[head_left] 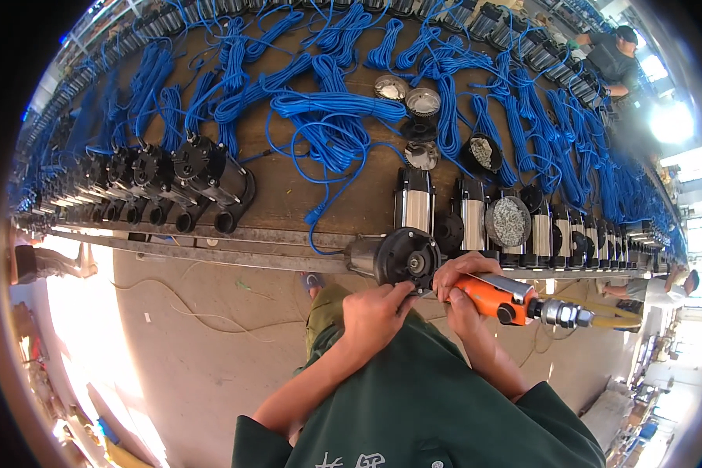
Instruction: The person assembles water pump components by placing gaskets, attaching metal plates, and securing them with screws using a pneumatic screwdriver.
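A pump motor with a black end cap and steel body lies at the bench's near edge. My left hand rests its fingertips on the lower rim of that black cap. My right hand grips an orange air screwdriver whose tip points at the cap's right side; its metal hose fitting sticks out to the right.
A long wooden bench holds rows of black pumps at left, steel-bodied pumps at right, and coils of blue cable. Round metal bowls of small parts sit among them. Other people work at the far right and upper right.
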